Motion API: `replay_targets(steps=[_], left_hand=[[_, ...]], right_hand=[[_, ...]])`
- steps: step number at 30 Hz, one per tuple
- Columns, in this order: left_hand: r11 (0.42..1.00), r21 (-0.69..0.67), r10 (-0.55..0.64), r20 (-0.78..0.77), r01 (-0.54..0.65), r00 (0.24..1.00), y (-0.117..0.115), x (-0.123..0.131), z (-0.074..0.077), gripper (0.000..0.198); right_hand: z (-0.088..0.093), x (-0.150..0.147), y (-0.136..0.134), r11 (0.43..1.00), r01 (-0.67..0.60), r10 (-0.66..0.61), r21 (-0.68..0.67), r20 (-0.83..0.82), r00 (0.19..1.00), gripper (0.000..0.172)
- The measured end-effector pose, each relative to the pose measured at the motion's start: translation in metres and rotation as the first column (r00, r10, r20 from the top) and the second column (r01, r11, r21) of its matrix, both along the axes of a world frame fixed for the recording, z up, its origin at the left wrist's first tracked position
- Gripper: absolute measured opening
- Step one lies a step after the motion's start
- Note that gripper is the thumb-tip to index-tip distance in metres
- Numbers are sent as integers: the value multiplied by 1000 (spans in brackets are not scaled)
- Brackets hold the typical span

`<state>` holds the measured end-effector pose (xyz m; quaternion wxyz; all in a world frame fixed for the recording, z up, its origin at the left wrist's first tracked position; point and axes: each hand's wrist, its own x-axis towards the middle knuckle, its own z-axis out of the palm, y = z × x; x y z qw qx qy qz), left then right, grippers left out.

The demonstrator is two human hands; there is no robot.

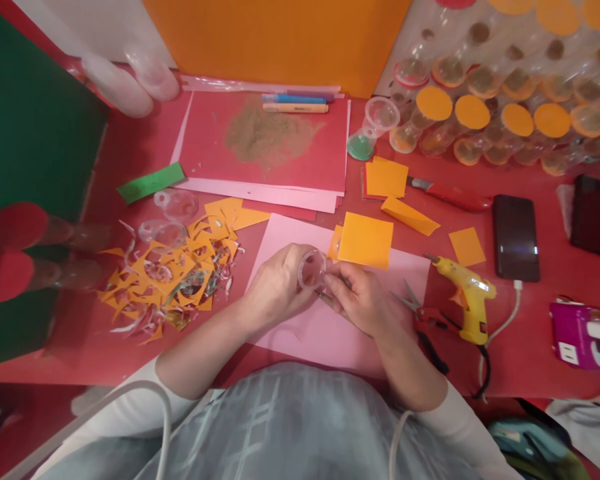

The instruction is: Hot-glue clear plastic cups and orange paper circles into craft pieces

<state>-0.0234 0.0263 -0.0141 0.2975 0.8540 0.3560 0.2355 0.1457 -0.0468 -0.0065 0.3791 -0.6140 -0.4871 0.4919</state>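
Note:
A small clear plastic cup (pixel 312 269) is held over a pink sheet (pixel 310 340) in the middle of the table. My left hand (pixel 280 283) wraps round its left side. The fingers of my right hand (pixel 355 297) are pinched at the cup's right rim, with a thin dark tool partly showing below them; its kind is unclear. Just above my right hand lies a square of orange paper (pixel 366 240). Scissors (pixel 430 320) with red-and-black handles rest right of my right hand, beside a yellow glue gun (pixel 467 297).
Orange paper scraps (pixel 170 273) are heaped at left. Behind are a red sheet (pixel 205 147) with brown powder and markers (pixel 295 107). Rows of clear cups with orange discs (pixel 473 112) stand back right. A red cutter (pixel 460 197) and a phone (pixel 516 240) lie at right.

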Motion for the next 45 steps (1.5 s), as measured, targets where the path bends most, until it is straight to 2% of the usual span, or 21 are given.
replay_targets(steps=[3, 8, 12, 17, 21, 26, 32, 37, 40, 45], left_hand=[[997, -72, 24, -29, -26, 999, 0, 2, 2, 10], [983, -173, 50, -78, -63, 996, 2, 5, 8, 11], [976, -205, 56, -99, -75, 994, 3, 8, 12, 12], [957, -265, 75, -161, -116, 984, 2, 10, 17, 11], [935, -336, 45, -197, -111, 979, 2, 10, 20, 17], [914, -397, 13, -174, -82, 985, 5, 8, 25, 24], [904, -393, 84, -217, -166, 973, 6, 10, 32, 22], [920, -332, 145, -206, -209, 968, 6, 11, 27, 15], [936, -294, 141, -187, -192, 972, 3, 10, 20, 13], [968, -210, 115, -108, -135, 988, -2, 7, 9, 17]], right_hand=[[1, 0, -1, 999, -41, 39, 34, 49, 998, 16], [4, -1, 1, 992, -95, 73, 84, 234, 970, 22], [4, -1, 2, 984, -111, 55, 139, 356, 933, 20], [1, -4, 0, 971, -100, -2, 219, 421, 907, 19], [-2, -6, -1, 959, -85, -48, 271, 448, 893, 18], [3, -5, -1, 972, -79, -14, 221, 391, 920, 19], [7, 1, 0, 996, -65, 57, 65, 118, 991, 18], [2, 2, -1, 998, -67, 67, -6, -53, 996, 23], [1, 0, 1, 999, -43, 42, -16, -63, 997, 20], [2, -6, 6, 1000, 13, -13, 6, 59, 998, 26]])
